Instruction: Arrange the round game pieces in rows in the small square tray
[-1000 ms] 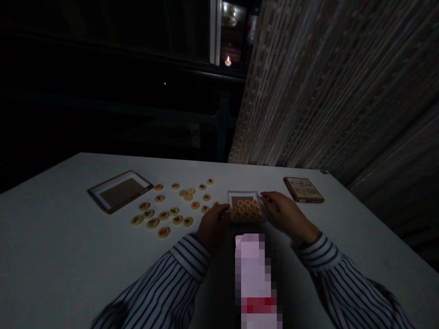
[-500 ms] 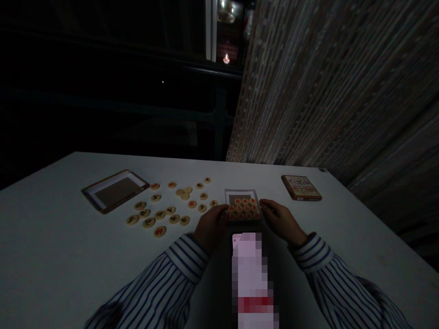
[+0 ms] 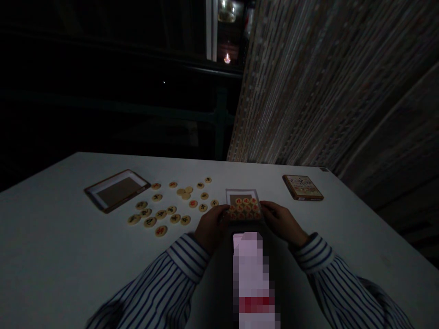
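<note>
A small clear plastic tray (image 3: 241,192) is in front of me, with red-marked xiangqi pieces (image 3: 246,209) in rows over its near part. My left hand (image 3: 213,226) has its thumb and fingers closed at the tray's left edge. At the right edge, my right hand (image 3: 284,222) grips the near corner, its fingertips partly in shadow. Loose round xiangqi pieces (image 3: 161,214), some with black and some with red characters, lie scattered left of the tray. A few pieces (image 3: 185,196) show blank faces.
On the white table (image 3: 68,256), an open shallow box part (image 3: 116,192) with a brown rim lies far left. A flat printed box (image 3: 303,187) lies at the right. A lit phone, blurred out (image 3: 252,274), is below the tray. A string curtain (image 3: 291,91) hangs behind.
Hardly anything differs. The whole view has shifted slightly, and my right fingers sit a little closer against the tray's edge. The scattered pieces stay in place.
</note>
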`<control>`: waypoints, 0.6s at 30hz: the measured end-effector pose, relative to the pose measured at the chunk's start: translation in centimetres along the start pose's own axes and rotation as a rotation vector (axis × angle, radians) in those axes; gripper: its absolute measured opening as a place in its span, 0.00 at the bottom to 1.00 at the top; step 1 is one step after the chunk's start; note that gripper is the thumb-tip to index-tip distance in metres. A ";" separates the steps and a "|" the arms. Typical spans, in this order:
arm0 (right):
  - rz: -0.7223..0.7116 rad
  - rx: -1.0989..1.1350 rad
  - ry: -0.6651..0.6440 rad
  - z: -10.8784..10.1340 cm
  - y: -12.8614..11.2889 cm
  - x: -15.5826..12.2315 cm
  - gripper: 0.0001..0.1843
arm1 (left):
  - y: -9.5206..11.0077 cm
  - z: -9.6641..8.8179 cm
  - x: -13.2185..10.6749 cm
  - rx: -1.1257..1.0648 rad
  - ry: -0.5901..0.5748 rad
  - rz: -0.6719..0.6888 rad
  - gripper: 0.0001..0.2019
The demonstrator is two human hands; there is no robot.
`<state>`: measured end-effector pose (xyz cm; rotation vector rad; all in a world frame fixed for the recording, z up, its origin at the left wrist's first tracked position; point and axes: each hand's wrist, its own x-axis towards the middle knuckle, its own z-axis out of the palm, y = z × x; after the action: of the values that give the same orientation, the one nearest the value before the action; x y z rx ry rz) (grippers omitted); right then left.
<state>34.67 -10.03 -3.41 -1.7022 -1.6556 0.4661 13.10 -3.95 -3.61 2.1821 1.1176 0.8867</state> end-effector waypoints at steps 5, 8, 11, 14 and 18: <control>-0.010 0.008 -0.006 0.0 -0.1 -0.1 0.17 | 0.1 0.0 0.0 0.025 -0.016 -0.013 0.14; 0.002 0.008 -0.007 -0.1 -0.2 -0.1 0.17 | 0.2 -0.1 0.0 0.030 -0.013 -0.010 0.14; -0.002 0.000 -0.006 -0.1 -0.2 -0.1 0.17 | 0.2 -0.1 0.0 0.019 -0.001 -0.006 0.13; -0.006 -0.011 -0.001 -0.1 -0.1 -0.1 0.17 | 0.1 0.0 0.0 0.014 -0.007 -0.003 0.14; -0.015 -0.020 0.003 0.0 0.0 -0.1 0.17 | -0.1 0.0 0.0 0.012 -0.007 -0.001 0.13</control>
<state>34.65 -10.15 -3.40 -1.7028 -1.6749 0.4416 13.11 -3.89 -3.68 2.1920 1.1234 0.8734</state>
